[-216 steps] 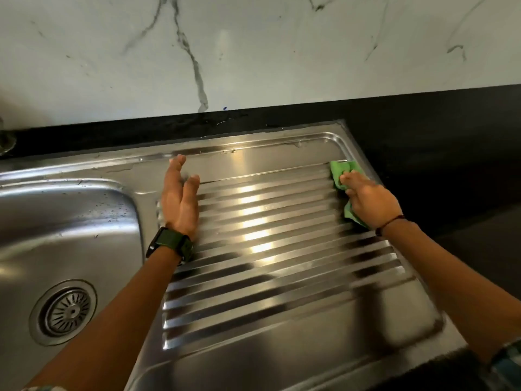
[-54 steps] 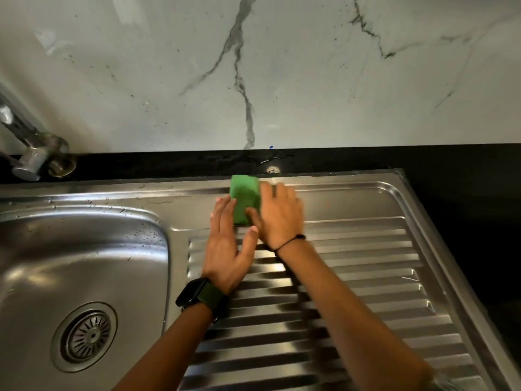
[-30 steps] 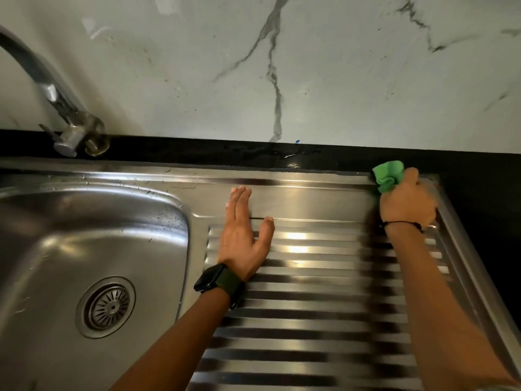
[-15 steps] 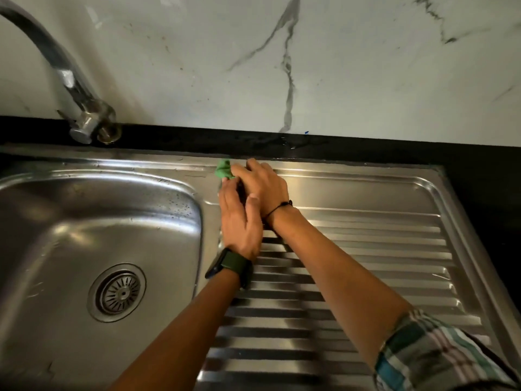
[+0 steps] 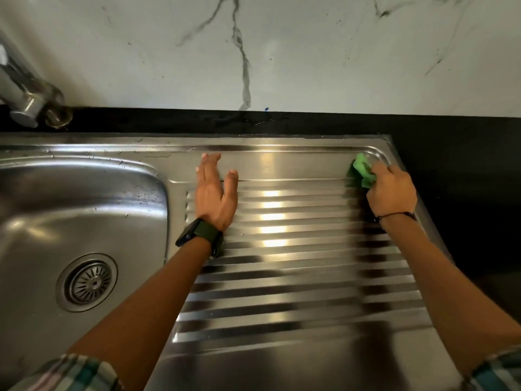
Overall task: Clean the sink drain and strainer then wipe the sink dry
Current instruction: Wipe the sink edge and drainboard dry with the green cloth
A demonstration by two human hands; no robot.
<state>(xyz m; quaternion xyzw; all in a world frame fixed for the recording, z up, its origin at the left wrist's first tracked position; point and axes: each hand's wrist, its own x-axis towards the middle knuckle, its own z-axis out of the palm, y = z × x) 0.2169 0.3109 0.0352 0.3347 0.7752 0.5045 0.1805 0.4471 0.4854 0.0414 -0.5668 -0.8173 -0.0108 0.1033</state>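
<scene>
Crumpled green cloth (image 5: 362,171) clamped in right hand (image 5: 392,191) fingers at drainboard (image 5: 296,249) far corner, left hand (image 5: 215,194) flat, fingers straight, strainer (image 5: 90,282) seated in wet basin (image 5: 84,198).

Sink (image 5: 84,193): stainless steel basin, left, with water droplets on its far right wall. Strainer (image 5: 89,282): round, slotted metal, seated in the drain in the basin floor. Drainboard (image 5: 296,277): ribbed steel, right of the basin. Cloth (image 5: 362,170): green, crumpled, at the drainboard's far right corner, gripped by the right hand (image 5: 392,190).
</scene>
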